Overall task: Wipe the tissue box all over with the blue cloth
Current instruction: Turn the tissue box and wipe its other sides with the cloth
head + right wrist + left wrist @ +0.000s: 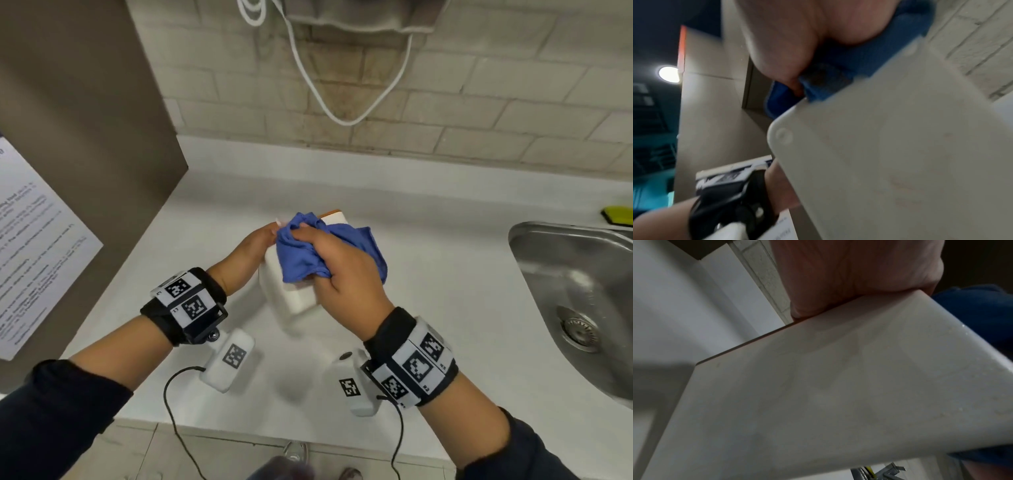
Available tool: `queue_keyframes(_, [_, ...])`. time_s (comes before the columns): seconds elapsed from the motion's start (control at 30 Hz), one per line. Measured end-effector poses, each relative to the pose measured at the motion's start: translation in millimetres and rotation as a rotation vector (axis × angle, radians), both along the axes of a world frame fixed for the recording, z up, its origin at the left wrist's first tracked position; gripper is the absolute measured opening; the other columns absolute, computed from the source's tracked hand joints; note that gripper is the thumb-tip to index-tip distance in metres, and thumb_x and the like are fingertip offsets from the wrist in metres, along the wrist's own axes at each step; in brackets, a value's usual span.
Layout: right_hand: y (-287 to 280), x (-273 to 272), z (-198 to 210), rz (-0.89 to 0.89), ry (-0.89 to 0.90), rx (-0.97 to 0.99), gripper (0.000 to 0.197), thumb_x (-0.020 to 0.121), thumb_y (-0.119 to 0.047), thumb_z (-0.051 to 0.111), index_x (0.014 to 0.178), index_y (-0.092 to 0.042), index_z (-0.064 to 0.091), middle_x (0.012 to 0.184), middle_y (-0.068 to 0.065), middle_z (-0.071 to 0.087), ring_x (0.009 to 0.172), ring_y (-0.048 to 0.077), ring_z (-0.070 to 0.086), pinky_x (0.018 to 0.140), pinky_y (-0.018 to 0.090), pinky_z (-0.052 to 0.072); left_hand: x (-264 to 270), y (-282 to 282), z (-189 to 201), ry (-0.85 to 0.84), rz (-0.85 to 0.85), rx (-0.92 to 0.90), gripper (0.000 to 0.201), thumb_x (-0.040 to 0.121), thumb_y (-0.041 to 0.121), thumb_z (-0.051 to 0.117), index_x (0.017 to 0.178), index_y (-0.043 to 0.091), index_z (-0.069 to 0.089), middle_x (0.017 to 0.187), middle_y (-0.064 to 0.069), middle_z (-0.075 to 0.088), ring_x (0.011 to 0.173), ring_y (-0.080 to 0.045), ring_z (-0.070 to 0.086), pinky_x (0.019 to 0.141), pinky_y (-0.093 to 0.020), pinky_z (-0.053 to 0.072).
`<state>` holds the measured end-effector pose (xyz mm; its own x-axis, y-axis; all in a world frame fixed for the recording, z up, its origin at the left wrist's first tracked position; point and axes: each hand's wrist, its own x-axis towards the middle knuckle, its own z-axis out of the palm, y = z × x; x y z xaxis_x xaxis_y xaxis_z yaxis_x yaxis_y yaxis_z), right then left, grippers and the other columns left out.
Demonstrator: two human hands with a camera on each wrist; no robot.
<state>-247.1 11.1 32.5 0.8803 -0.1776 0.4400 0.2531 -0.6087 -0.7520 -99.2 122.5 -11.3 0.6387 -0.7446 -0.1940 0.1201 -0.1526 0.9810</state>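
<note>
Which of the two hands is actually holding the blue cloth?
The right hand: its fingers bunch the blue cloth against the tissue box. The left hand only grips the box's far side, with no cloth in it.

Blue on white — colours at the sink

The blue cloth [308,246] covers a white tissue box [296,298] with an orange edge; the surface [445,240] is white, the sink [565,274] steel-grey, the sponge [618,214] yellow-green — wristbands [185,303] black with black-and-white square markers.
</note>
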Motion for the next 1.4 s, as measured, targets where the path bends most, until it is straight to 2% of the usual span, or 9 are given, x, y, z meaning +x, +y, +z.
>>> queue_keyframes(0.1, [-2.6,-9.7,-6.7,0.120,0.016,-0.152,0.042,0.081,-0.015,0.037,0.119,-0.021,0.053,0.115,0.008,0.066,0.104,0.016,0.056,0.088,0.023,0.044,-3.9,-5.1,13.1,-0.020,-0.100,-0.028,0.038,0.082,0.039,0.039,0.088,0.005,0.055,0.100,-0.017,0.053,0.095,-0.025,0.050,0.090,-0.034,0.038])
queue_keyframes(0.3, [-12.1,-16.7,-6.5,0.324,0.078,-0.147,0.034,0.082,-0.003,0.045,0.107,-0.022,0.058,0.106,0.009,0.069,0.098,0.028,0.061,0.084,0.047,0.050,-5.4,-4.8,12.9,-0.111,-0.153,-0.084,0.052,0.067,0.053,0.042,0.094,0.010,0.055,0.083,-0.003,0.060,0.070,-0.005,0.057,0.064,-0.016,0.045])
queue_keyframes(0.5, [-37.3,-33.1,-10.8,0.355,0.126,0.047,0.029,0.073,0.014,0.051,0.086,-0.006,0.068,0.085,0.008,0.069,0.082,0.027,0.064,0.077,0.043,0.053,-6.5,-4.0,8.6,-0.187,-0.154,-0.095,0.040,0.068,0.048,0.043,0.089,0.019,0.060,0.075,0.014,0.067,0.071,-0.001,0.058,0.066,-0.013,0.044])
queue_keyframes(0.77, [-65.1,-61.6,-12.5,0.115,0.033,0.241,0.027,0.074,0.000,0.045,0.074,-0.015,0.068,0.079,-0.006,0.070,0.083,0.022,0.065,0.080,0.039,0.054,-15.3,-0.8,12.4,-0.235,-0.153,-0.075,0.038,0.070,0.050,0.042,0.089,0.023,0.061,0.075,0.017,0.066,0.072,-0.002,0.058,0.065,-0.014,0.043])
queue_keyframes(0.9, [-89.6,-79.4,-11.1,-0.261,0.101,0.530,0.032,0.076,-0.004,0.043,0.069,-0.027,0.065,0.069,-0.006,0.071,0.065,0.034,0.062,0.046,0.038,0.046,-19.6,-1.2,14.5,-0.251,-0.157,-0.059,0.042,0.068,0.056,0.046,0.087,0.022,0.059,0.074,0.019,0.066,0.071,0.000,0.058,0.067,-0.017,0.042])
queue_keyframes(1.0, [-93.7,-90.0,-9.1,-0.491,0.010,0.661,0.035,0.090,-0.003,0.040,0.084,-0.032,0.058,0.071,-0.014,0.067,0.066,0.003,0.062,0.056,0.023,0.051,-24.9,-2.1,13.6,-0.264,-0.151,-0.063,0.052,0.062,0.065,0.054,0.088,0.019,0.058,0.072,0.019,0.065,0.068,0.001,0.057,0.063,-0.011,0.043])
queue_keyframes(1.07, [-84.3,-90.6,-10.1,-0.475,0.063,0.761,0.031,0.093,-0.005,0.038,0.094,-0.032,0.052,0.084,-0.012,0.062,0.073,0.004,0.060,0.068,0.027,0.051,-25.8,-2.0,13.0,-0.252,-0.119,-0.079,0.043,0.066,0.056,0.047,0.088,0.020,0.057,0.072,0.019,0.066,0.067,0.002,0.057,0.062,-0.010,0.043])
queue_keyframes(1.23, [-29.2,-71.4,-7.3,-0.167,0.022,0.391,0.025,0.076,-0.009,0.053,0.089,-0.030,0.050,0.098,-0.008,0.050,0.083,-0.005,0.056,0.071,0.012,0.046,-27.8,-2.4,8.6,-0.241,-0.048,-0.083,0.041,0.063,0.055,0.041,0.087,0.025,0.056,0.077,0.012,0.064,0.064,0.007,0.057,0.058,-0.009,0.043])
queue_keyframes(1.4, [4.3,-56.2,-31.4,-0.212,-0.092,-0.300,0.027,0.073,-0.027,0.054,0.098,-0.021,0.046,0.099,-0.008,0.039,0.071,0.018,0.058,0.044,0.027,0.050,-24.3,-5.8,3.7,-0.215,0.000,-0.056,0.041,0.059,0.053,0.044,0.084,0.025,0.059,0.077,0.010,0.068,0.065,0.003,0.061,0.063,-0.021,0.044])
